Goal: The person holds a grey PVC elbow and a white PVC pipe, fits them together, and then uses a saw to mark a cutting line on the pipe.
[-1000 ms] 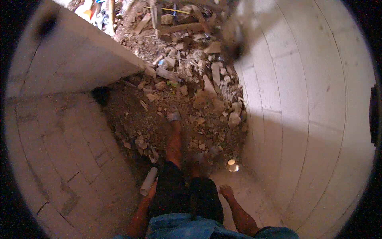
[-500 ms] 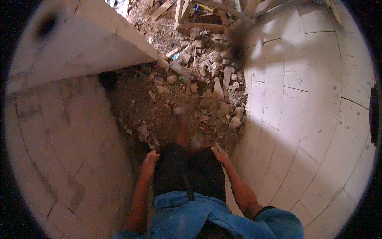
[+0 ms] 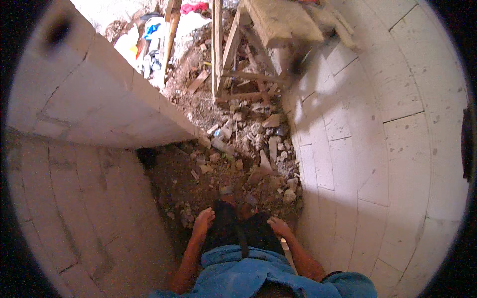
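L hand (image 3: 204,218) & R hand (image 3: 279,226) seen by shorts (image 3: 224,227), grips can't be told; rubble (image 3: 248,131) best trodden w/ care.

The bare left hand (image 3: 204,217), fingers bent, is beside the dark-clothed left thigh (image 3: 219,226), its bare forearm slanting inward. The bare right hand (image 3: 278,226), loosely curled, lies at the dark-clothed right thigh (image 3: 261,232).
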Available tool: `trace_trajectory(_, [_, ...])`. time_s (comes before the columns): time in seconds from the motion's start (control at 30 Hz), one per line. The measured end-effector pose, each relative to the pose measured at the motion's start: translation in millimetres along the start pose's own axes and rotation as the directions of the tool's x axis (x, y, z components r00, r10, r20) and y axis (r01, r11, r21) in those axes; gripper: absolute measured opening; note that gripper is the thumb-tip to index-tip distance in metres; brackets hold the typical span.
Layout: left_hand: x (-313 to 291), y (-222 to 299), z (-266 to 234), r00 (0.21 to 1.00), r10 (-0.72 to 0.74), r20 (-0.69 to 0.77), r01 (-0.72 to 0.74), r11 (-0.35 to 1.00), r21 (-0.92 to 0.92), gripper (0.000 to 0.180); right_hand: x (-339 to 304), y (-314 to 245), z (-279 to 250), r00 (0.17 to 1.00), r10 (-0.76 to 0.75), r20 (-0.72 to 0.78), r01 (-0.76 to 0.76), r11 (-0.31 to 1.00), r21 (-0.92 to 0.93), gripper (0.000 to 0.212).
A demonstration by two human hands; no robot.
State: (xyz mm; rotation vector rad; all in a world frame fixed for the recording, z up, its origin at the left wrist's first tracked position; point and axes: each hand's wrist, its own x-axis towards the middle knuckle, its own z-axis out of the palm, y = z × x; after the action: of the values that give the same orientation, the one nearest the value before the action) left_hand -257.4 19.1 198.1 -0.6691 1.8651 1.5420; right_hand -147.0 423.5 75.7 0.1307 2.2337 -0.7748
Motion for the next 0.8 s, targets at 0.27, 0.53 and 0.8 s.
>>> trace_trajectory(0.27, [33.5,-43.0,-24.0,0.976,0.024,-0.218,0.03,0.971,0.239,0.066,60.2,-199.4,-258.6,0.781,-0.171,-0.6,0.232,0.972,0.024,0.024])
trace_trajectory(0.53, [79.4,-155.8,-91.9,0.9,-0.081,-0.428,0.068,0.997,-0.047,0.055,112.0,-423.3,-400.4,0.694,-0.27,-0.667,0.558,0.788,0.26,0.025])
trace_trajectory(0.8, [80.5,158.9,-248.0,0.657,0.016,-0.754,-0.347,0.894,-0.284,0.057,189.5,-471.5,-368.2,0.766,-0.444,-0.464,0.547,0.83,0.11,0.033])
